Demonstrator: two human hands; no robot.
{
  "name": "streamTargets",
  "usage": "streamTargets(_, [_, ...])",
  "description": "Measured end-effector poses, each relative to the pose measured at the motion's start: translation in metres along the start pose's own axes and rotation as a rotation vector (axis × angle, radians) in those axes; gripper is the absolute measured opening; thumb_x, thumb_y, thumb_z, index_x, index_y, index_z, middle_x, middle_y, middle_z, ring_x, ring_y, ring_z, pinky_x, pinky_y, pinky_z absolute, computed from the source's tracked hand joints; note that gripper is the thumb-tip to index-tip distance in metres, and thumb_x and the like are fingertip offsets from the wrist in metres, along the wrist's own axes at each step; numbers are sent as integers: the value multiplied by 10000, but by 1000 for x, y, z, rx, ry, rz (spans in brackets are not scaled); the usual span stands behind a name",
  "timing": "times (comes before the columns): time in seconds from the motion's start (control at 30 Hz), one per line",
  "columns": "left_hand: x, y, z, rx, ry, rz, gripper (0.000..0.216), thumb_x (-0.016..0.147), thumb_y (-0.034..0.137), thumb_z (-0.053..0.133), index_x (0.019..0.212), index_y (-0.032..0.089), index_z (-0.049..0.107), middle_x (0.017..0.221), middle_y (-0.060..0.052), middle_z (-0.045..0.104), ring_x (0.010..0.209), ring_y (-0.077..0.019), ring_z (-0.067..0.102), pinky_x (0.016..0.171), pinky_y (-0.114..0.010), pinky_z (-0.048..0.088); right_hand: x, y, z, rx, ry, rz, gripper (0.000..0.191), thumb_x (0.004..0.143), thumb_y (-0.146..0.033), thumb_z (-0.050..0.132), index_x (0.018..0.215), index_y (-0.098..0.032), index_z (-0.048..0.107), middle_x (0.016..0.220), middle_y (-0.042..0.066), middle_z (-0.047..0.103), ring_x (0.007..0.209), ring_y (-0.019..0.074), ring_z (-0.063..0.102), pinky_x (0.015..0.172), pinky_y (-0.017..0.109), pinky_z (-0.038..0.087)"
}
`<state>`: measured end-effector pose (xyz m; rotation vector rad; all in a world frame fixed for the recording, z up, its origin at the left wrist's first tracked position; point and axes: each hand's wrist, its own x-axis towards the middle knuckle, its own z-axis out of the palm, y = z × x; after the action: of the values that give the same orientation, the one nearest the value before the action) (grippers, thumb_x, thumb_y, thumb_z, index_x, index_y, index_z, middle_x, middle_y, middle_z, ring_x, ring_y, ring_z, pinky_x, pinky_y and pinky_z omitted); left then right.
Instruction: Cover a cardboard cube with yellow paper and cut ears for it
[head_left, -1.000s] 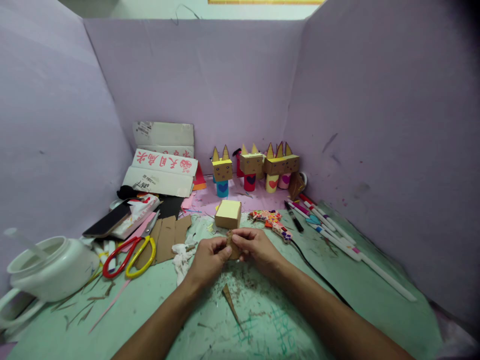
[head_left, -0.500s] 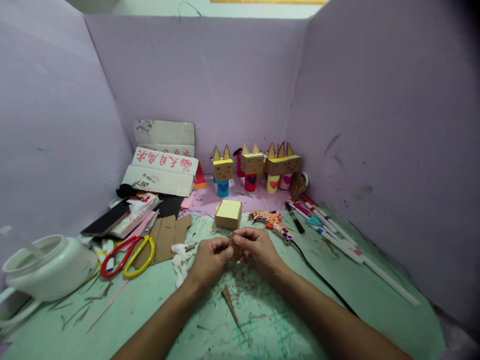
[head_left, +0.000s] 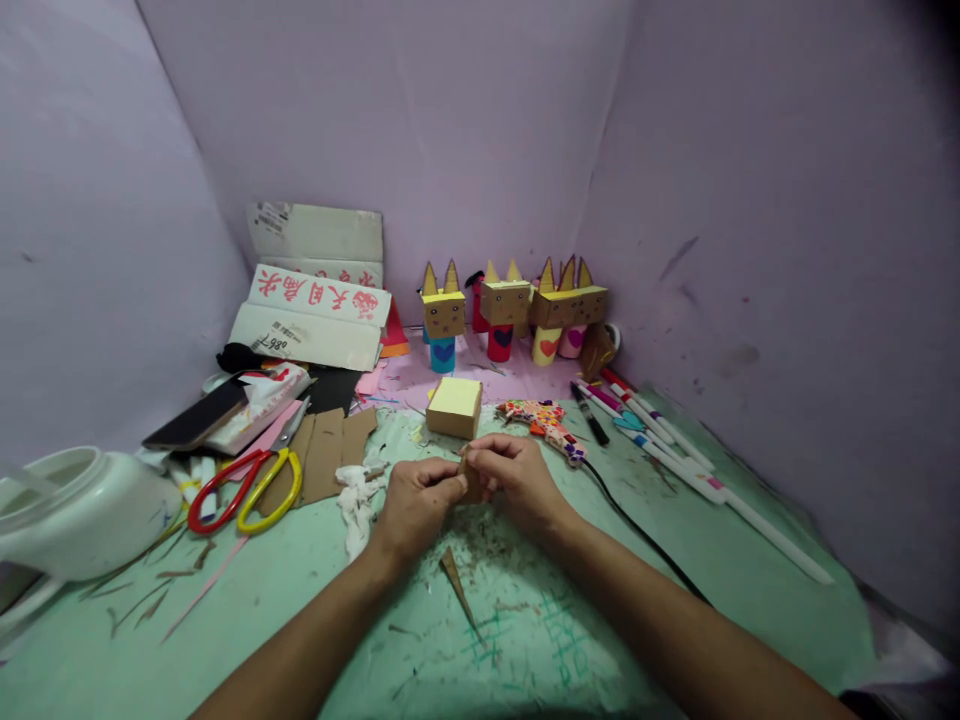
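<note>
Between my two hands is a small piece of brown cardboard (head_left: 470, 484), partly hidden by fingers. My left hand (head_left: 421, 505) pinches its left edge between thumb and forefinger. On the upper right side, the fingertips of my right hand (head_left: 516, 480) are closed on the same piece. Just beyond them sits a small cardboard box (head_left: 453, 409) with a pale yellow top. A thin pointed cardboard sliver (head_left: 457, 588) lies on the green tabletop below my hands, among brown crumbs.
Red-and-yellow scissors (head_left: 270, 490), cardboard strips (head_left: 330, 455) and a white pot (head_left: 90, 510) stand at left. A patterned glue gun (head_left: 551, 430) with a black cord and several markers (head_left: 667, 440) lie right. Cardboard animal figures (head_left: 443, 318) line the back, beside a folded white carton (head_left: 311, 318).
My view has tipped downward a little, so the scene sits higher in the picture. Both hands still hold the cardboard piece, whose face now turns more toward me.
</note>
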<state>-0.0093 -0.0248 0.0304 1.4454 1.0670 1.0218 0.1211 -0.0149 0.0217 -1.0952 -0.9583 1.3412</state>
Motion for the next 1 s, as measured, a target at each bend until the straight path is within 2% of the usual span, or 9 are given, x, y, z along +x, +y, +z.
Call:
streamTargets(0.1, [0,3,2,-16,24,-30,162,600,223,581,489,157,678,416,31,445,438,-93,318,456,-241,226,1,2,0,23,9,7,108,506,-237,661,571,-152,648,384,-53,517,339,76,407,339,208,363])
streamTargets(0.3, [3,-5,2,-118,52,-154,133,552,258,640,511,133,655,368,45,419,371,-66,297,394,-223,174,5,5,-1,86,18,45,161,519,-279,675,599,-146,630,375,-67,476,320,66,381,301,191,327])
streamTargets(0.53, [9,-8,-4,-349,93,-277,164,496,263,643,514,156,520,394,69,391,342,-44,298,350,-184,144,2,-3,-3,132,-77,132,228,536,-332,687,633,-133,632,583,8,613,418,80,500,330,181,399])
streamTargets(0.73, [11,-6,-8,-429,99,-310,194,487,234,671,555,141,515,460,69,421,356,-27,329,346,-164,155,1,-4,-4,105,-188,233,211,541,-296,707,615,-134,596,528,8,602,405,121,573,322,195,422])
streamTargets(1.0, [10,-8,-8,-384,78,-291,197,513,247,672,530,145,504,440,67,405,371,-36,329,358,-175,156,0,-3,-5,90,-183,191,190,507,-258,702,583,-145,569,484,-29,578,412,115,579,372,203,460])
